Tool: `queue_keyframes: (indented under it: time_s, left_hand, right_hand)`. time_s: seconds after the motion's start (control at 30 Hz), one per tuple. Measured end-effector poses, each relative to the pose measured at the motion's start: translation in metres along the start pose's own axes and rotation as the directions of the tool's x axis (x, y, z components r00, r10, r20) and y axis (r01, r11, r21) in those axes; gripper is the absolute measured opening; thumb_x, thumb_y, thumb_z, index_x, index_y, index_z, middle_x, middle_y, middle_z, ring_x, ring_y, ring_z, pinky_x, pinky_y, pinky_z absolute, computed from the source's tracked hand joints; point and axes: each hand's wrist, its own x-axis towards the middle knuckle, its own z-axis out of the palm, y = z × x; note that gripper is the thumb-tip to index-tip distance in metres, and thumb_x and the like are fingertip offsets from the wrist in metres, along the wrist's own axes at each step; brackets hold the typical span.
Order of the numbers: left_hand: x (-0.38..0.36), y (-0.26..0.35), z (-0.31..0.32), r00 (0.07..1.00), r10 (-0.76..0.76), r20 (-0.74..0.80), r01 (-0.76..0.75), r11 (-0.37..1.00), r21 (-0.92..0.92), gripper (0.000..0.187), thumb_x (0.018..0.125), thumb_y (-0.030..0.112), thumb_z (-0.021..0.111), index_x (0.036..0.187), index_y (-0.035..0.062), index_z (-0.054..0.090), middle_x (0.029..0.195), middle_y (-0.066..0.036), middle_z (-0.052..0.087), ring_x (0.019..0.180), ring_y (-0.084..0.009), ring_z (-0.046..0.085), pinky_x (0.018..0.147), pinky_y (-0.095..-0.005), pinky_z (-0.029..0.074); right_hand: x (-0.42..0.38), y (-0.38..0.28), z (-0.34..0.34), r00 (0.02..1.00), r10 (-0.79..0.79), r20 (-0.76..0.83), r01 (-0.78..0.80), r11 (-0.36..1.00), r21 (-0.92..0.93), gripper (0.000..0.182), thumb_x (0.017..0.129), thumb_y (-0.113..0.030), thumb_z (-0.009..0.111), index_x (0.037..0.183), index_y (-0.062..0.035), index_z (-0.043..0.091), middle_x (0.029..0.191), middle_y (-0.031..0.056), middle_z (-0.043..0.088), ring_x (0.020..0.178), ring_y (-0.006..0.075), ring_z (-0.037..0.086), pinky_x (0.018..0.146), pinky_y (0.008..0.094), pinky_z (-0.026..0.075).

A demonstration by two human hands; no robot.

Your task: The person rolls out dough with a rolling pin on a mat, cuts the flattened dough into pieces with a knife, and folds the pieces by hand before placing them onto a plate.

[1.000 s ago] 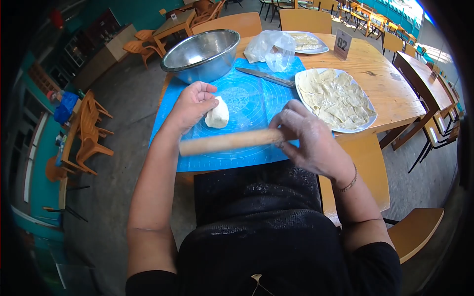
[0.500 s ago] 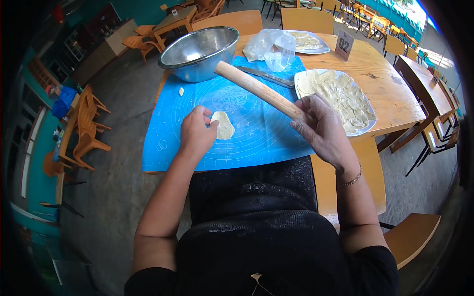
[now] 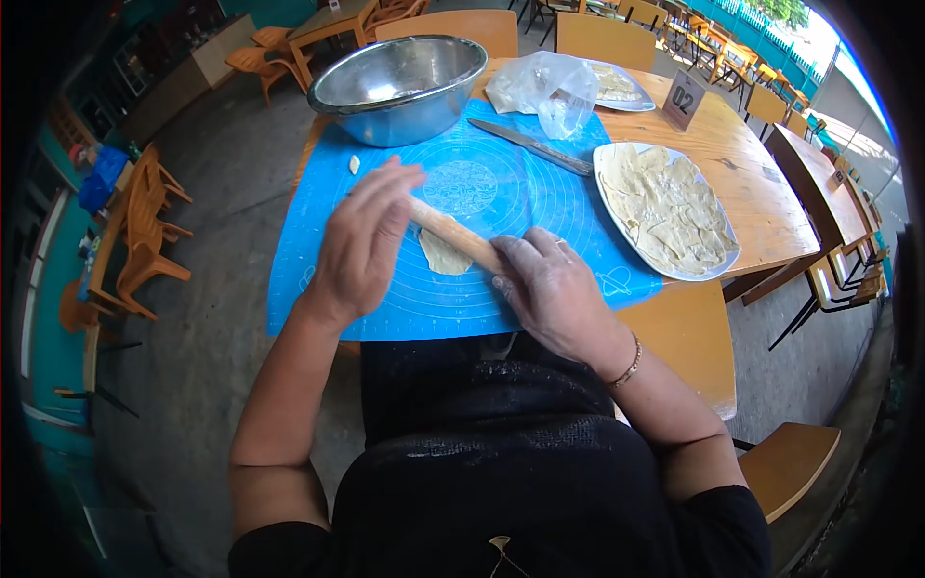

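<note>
A wooden rolling pin (image 3: 451,231) lies slantwise across a small flat piece of dough (image 3: 443,256) on the blue mat (image 3: 434,313). My right hand (image 3: 549,284), dusted with flour, is closed round the pin's near end. At the far left end of the pin is my left hand (image 3: 366,241), its fingers stretched out and apart, the palm beside or over the tip; whether it touches the wood is hard to tell. A tiny dough scrap (image 3: 355,165) rests farther up the mat. Flat dough pieces cover the white plate (image 3: 734,258) to the right.
A metal bowl (image 3: 397,120) stands at the mat's back left. Behind the mat's far edge are a knife (image 3: 530,144), a plastic bag (image 3: 554,87), a second plate (image 3: 641,103) with dough and a "02" sign (image 3: 682,99). Chairs and tables surround the wooden table (image 3: 761,202).
My right hand has brought the raised rolling pin down and left onto the dough. My left hand has let go of the dough's edge and opened at the pin's other end.
</note>
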Motion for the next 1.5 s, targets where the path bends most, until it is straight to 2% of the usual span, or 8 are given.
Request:
queue_keyframes:
  time_s: [0.17,0.4,0.6,0.87,1.0,1.2,1.37,1.5]
  left_hand:
    - [-0.005,-0.013,0.018,0.775,-0.147,0.614,0.172,0.985,0.017,0.064,0.106,0.044,0.02,0.144,-0.003,0.042,0.149,-0.024,0.041,0.147,-0.0371,0.023,0.121,-0.0443,0.014]
    - [0.011,-0.015,0.045,0.701,-0.267,0.662,0.081,0.951,0.298,0.068,0.105,0.05,0.02,0.153,0.002,0.025,0.161,-0.019,0.017,0.15,-0.0372,0.011,0.122,-0.0454,0.01]
    - [0.053,-0.011,0.066,0.534,-0.42,0.734,0.178,0.904,0.388,0.071,0.103,0.054,0.021,0.154,0.005,0.025,0.162,-0.019,0.013,0.15,-0.0378,0.006,0.122,-0.0469,0.009]
    - [0.073,-0.035,0.122,0.652,-0.36,0.667,0.09,0.91,0.404,0.072,0.102,0.054,0.024,0.151,0.0017,0.031,0.157,-0.024,0.025,0.147,-0.0413,0.016,0.12,-0.047,0.013]
    - [0.082,-0.033,0.128,0.774,-0.257,0.579,0.013,0.921,0.39,0.059,0.102,0.042,0.039,0.14,-0.0027,0.044,0.144,-0.024,0.042,0.137,-0.0398,0.035,0.116,-0.0463,0.026]
    - [0.089,-0.037,0.095,0.914,0.153,0.376,-0.205,0.974,0.102,0.035,0.1,0.027,0.049,0.115,-0.0015,0.062,0.125,-0.02,0.057,0.116,-0.0364,0.051,0.104,-0.0438,0.038]
    - [0.087,-0.016,0.009,0.982,-0.045,0.183,0.068,0.99,-0.122,0.038,0.104,0.027,0.041,0.115,-0.0008,0.064,0.123,-0.015,0.06,0.112,-0.028,0.058,0.103,-0.0361,0.04]
    - [0.049,-0.007,-0.013,0.975,-0.084,0.206,0.089,0.996,-0.018,0.055,0.107,0.038,0.025,0.126,-0.0021,0.058,0.138,-0.017,0.052,0.137,-0.0316,0.038,0.114,-0.0407,0.026]
  right_hand:
    - [0.006,-0.007,0.012,0.992,-0.126,-0.005,0.122,0.97,-0.209,0.034,0.088,-0.016,0.062,0.115,0.0033,0.059,0.091,0.0161,0.055,0.084,0.0319,0.058,0.076,0.0418,0.047]
    - [0.016,0.002,0.014,0.991,-0.133,-0.022,0.115,0.914,-0.39,0.035,0.09,-0.019,0.059,0.113,0.0067,0.06,0.091,0.0166,0.055,0.084,0.0312,0.056,0.075,0.0431,0.045]
    - [0.023,0.025,0.018,1.0,0.007,0.03,0.009,0.87,-0.493,0.057,0.099,-0.038,0.045,0.128,0.0105,0.053,0.133,0.0337,0.047,0.13,0.0494,0.041,0.108,0.0556,0.033]
    - [0.039,0.058,0.005,0.987,0.158,0.018,-0.135,0.891,-0.433,0.058,0.099,-0.044,0.043,0.125,0.0058,0.057,0.136,0.0335,0.045,0.137,0.052,0.031,0.112,0.0587,0.027]
    - [0.042,0.066,-0.001,0.997,0.009,-0.07,-0.033,0.937,-0.347,0.032,0.092,-0.031,0.06,0.09,0.0008,0.065,0.095,0.022,0.061,0.102,0.0404,0.059,0.088,0.0472,0.046]
    - [0.033,0.059,-0.002,0.991,-0.132,-0.015,0.121,0.944,-0.306,0.024,0.086,-0.024,0.067,0.082,-0.0007,0.064,0.084,0.0162,0.059,0.084,0.034,0.06,0.079,0.0447,0.048]
    - [0.053,0.044,-0.031,0.995,-0.093,0.023,0.094,0.99,-0.108,0.02,0.085,-0.021,0.068,0.089,-0.0016,0.066,0.084,0.0164,0.058,0.083,0.0348,0.06,0.077,0.0446,0.049]
    - [0.06,0.027,-0.026,0.978,-0.204,0.054,0.203,0.979,0.023,0.018,0.085,-0.017,0.068,0.097,-0.0035,0.068,0.088,0.0164,0.059,0.085,0.0356,0.059,0.08,0.0454,0.049]
